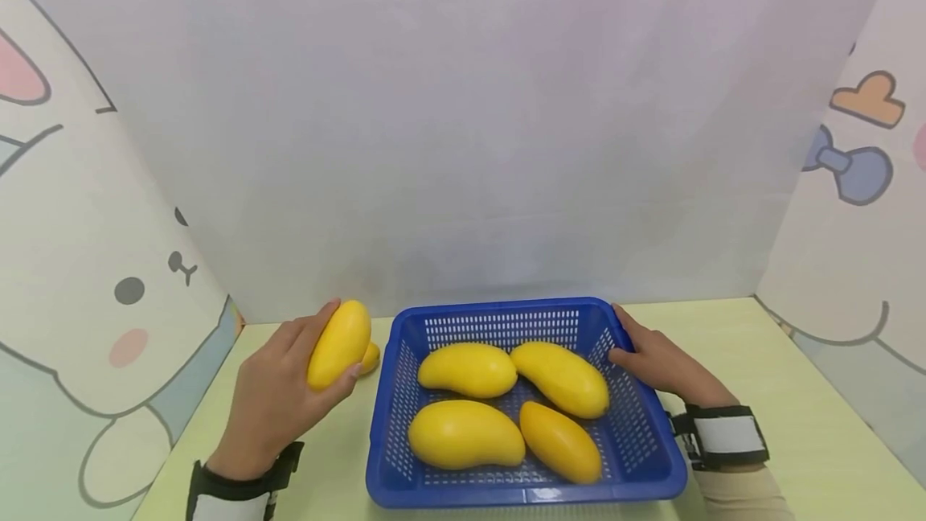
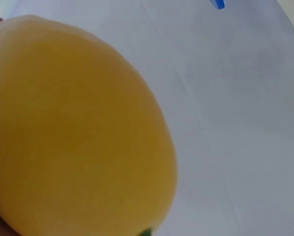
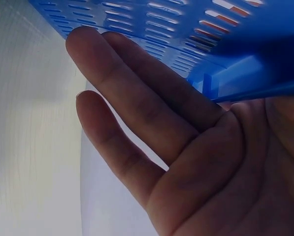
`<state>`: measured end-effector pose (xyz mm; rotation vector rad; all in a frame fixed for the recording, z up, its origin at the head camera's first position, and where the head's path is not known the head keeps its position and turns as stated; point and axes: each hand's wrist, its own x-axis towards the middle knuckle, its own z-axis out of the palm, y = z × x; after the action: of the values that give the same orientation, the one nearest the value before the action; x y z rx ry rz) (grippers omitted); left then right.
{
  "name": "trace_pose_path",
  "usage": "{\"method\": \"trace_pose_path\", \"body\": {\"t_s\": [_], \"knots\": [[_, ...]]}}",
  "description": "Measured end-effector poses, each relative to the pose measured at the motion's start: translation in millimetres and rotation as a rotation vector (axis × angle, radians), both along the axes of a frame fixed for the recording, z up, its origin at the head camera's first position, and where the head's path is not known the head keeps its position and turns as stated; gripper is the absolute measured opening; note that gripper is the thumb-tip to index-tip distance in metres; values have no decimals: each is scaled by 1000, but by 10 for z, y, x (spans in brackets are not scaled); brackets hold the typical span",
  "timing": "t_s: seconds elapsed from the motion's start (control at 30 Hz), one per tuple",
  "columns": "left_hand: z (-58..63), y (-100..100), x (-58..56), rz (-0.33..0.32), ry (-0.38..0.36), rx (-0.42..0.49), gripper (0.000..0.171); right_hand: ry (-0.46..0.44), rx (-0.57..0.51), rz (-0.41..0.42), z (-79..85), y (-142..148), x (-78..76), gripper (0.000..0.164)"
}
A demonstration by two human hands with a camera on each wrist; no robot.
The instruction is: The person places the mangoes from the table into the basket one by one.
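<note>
My left hand [image 1: 278, 388] grips a yellow mango [image 1: 340, 344] above the table, left of a blue plastic basket [image 1: 528, 495]. That mango [image 2: 82, 132] fills much of the left wrist view, with bits of the hand at the edge. Another mango [image 1: 370, 358] lies on the table behind it, mostly hidden. Several mangoes [image 1: 466, 434] lie inside the basket. My right hand [image 1: 661, 360] holds the basket's right rim, thumb on the inner side. In the right wrist view the fingers [image 3: 137, 108] lie along the outside of the slotted wall [image 3: 151, 24].
The basket stands on a pale yellow-green table [image 1: 788, 392]. A whitish sheet [image 1: 492, 143] rises behind the table. Side panels with cartoon drawings, a left panel [image 1: 79, 280] and a right panel [image 1: 854, 264], flank it.
</note>
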<state>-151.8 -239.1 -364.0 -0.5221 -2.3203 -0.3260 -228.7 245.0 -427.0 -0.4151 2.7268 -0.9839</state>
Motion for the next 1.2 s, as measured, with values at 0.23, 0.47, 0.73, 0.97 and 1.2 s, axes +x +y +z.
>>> {"method": "trace_pose_path", "body": {"t_s": [0.23,0.47,0.73,0.97,1.2], "knots": [[8,77,23,-15,-11,-10,77,-3,-10,5,9,3,0,78],[21,137,42,-27,-24,-15,77,-22,-41,6,24,-2,6,79],[5,246,-2,-71,-36,-22,77,-26,-51,1,27,-10,26,79],[68,347,-60,-102,-17,-20,75,-4,-18,3,23,-3,15,79],[114,412,-94,-126,10,-24,74,3,-8,2,5,-1,8,78]]}}
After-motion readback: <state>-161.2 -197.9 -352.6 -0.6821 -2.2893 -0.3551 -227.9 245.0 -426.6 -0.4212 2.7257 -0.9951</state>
